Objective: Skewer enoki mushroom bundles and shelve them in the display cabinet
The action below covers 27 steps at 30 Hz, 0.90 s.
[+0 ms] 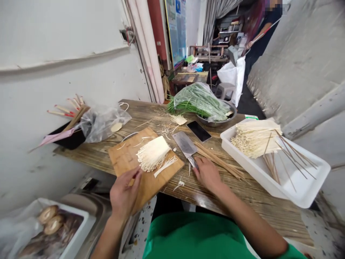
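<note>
A bunch of enoki mushrooms [153,153] lies on the wooden cutting board [121,158], with a few strands split off beside it. At the lower edge of the bunch, my left hand [125,192] has its thumb and forefinger brought together; anything between the fingertips is too small to make out. My right hand [208,172] is closed around the handle of a cleaver [184,144], whose blade rests flat on the table just right of the board. Bamboo skewers [219,160] lie in a bundle near my right hand.
A white tray [302,187] at right holds skewered enoki [256,136]. A phone [198,131] and a metal bowl [229,115] with bagged green chives [199,100] stand behind. Left are a black box [70,138] and plastic bag [104,120]. A person [262,36] is in the background.
</note>
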Available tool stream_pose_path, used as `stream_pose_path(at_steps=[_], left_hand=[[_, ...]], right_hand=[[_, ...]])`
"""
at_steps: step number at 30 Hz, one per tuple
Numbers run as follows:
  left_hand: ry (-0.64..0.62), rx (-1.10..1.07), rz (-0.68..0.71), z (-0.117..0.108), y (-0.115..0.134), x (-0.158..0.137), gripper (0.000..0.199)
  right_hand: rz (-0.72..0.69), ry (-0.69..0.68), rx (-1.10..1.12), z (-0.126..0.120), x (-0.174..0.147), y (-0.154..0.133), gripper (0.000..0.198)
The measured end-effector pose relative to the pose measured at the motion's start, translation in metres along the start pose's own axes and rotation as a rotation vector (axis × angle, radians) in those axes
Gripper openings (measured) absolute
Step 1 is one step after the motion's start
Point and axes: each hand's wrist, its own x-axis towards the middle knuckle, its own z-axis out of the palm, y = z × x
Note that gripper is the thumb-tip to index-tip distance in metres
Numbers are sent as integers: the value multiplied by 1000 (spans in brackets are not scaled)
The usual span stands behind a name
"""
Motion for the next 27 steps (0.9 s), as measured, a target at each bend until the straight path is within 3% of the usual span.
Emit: stream_pose_path(at_steps=[3,5,8,11,19,24,27], left_hand=[[-209,-18,126,4,-8,-3,19],[-306,-7,171,12,-6,-9,20],[-343,39,154,20,-3,-15,23],[-339,32,125,21,-4,-16,24],[-338,-132,100,18,-13,-19,23],[-241,-136,64,17,-23,-33,24],[-185,-138,13,16,-30,-42,26]], right_hand=[[-104,14,-39,2,12,-21,21],[-291,10,-55,5,19,-39,18],[-627,-5,-82,15,34,-71,18],[-815,-29,-90,26,48,-99,18],[-973,-143,-157,35,54,-133,17],[-942,-81,-180,32,52,-133,17],[-888,8,-124,19,56,-124,17]])
